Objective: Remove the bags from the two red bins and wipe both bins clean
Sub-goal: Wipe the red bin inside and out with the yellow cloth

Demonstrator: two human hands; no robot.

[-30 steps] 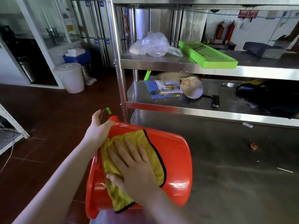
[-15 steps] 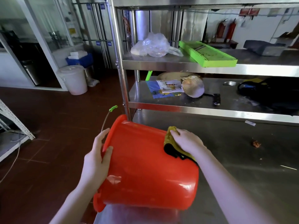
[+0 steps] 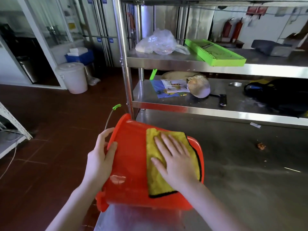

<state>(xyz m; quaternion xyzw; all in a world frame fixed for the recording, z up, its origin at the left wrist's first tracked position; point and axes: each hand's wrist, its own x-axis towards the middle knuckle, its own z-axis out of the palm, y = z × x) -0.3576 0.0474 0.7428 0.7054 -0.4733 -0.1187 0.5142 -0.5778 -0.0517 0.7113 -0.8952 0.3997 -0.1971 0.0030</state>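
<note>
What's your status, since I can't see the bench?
Left hand grips rim of red bin, on its side on table. Right hand flat, pressing yellow cloth on bin wall. Nothing in the way.

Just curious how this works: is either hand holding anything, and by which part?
The left hand grips the bin by its rim. The right hand holds nothing; it presses the cloth flat on the bin's side.

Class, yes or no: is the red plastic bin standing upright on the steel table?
No: the red plastic bin lies on its side, the right hand pressing a yellow cloth flat against its wall.
</note>
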